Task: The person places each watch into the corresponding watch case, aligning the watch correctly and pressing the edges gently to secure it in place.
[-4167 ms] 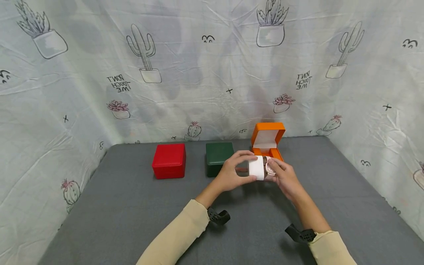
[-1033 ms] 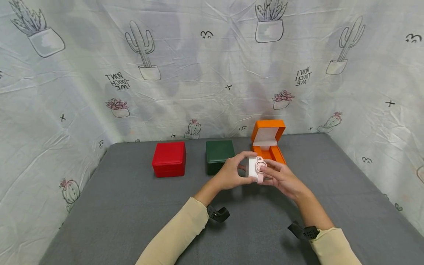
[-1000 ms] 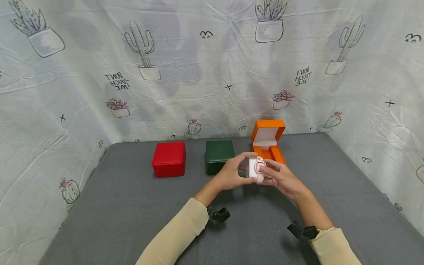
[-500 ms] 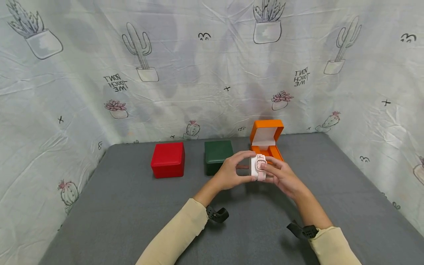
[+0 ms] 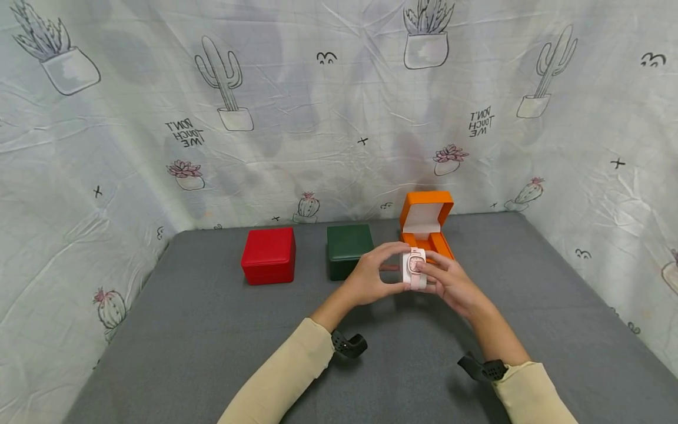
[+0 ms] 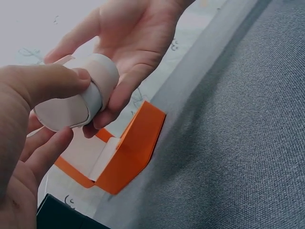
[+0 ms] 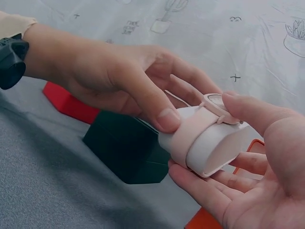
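Observation:
A pale pink wristwatch (image 5: 416, 264) is wrapped around a short white watch cushion (image 7: 213, 149), held up above the table by both hands. My left hand (image 5: 369, 278) grips the cushion's left end between thumb and fingers. From the other side, my right hand (image 5: 457, 287) pinches the watch and cushion, its thumb lying on the watch face and its fingers underneath in the right wrist view. In the left wrist view the pink strap (image 6: 103, 74) circles the cushion's far part, while the watch face is hidden there.
Just behind the hands stands an orange box (image 5: 429, 201), its lid raised, showing a white lining. A closed green box (image 5: 351, 241) and a closed red box (image 5: 269, 254) are farther left on the grey tabletop (image 5: 212, 330). Printed cloth hangs behind and beside the table.
About four seconds ago the watch was in my right hand beside the bare white cushion; now it encircles the cushion. Over the last second the hands and watch have shifted only slightly.

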### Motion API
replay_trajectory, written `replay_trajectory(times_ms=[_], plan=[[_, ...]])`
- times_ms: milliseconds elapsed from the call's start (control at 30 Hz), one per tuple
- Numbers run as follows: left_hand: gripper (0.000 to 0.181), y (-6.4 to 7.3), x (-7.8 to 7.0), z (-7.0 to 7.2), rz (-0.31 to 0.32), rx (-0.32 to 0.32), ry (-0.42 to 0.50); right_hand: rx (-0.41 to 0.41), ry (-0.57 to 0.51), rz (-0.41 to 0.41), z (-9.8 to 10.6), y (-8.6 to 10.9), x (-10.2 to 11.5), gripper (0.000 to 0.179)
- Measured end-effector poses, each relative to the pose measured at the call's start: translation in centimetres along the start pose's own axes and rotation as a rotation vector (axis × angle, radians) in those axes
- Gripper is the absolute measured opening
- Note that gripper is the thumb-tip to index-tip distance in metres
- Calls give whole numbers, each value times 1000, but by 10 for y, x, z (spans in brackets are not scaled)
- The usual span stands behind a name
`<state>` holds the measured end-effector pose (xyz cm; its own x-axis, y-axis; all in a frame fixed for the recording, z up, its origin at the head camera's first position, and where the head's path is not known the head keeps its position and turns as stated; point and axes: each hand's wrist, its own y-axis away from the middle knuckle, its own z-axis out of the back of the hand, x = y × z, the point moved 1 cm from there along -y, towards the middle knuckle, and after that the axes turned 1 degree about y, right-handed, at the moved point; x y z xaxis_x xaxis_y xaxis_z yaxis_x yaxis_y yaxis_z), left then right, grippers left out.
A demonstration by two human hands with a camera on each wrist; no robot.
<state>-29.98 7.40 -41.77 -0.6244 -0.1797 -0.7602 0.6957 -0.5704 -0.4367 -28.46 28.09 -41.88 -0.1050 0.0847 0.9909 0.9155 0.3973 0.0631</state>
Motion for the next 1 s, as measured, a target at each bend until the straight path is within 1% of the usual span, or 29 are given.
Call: replay_trajectory(times_ms=[133,267,367,567,667,800,1000], plan=[[67,0,-2,-1,-4,16,-9,18,13,-3,2,1,1,54],[67,0,-3,-2,-5,13,-7,22,33,-14,3,2,2,58],[67,0,-2,-4,8,2,-15,9,59,-27,4,2,3,59],[68,-5,-1,-8,44,-4,-78,-29,121,-50,6,1,6,59],[67,-10,0,-11,72,16,-90,-47,138,-57,8,2,7,59],[65,-20,-2,-13,103,38,-107,-77,138,-70,12,1,8,62],[66,-40,-3,-17,99,15,-201,-146,130,-72,23,-4,15,68]])
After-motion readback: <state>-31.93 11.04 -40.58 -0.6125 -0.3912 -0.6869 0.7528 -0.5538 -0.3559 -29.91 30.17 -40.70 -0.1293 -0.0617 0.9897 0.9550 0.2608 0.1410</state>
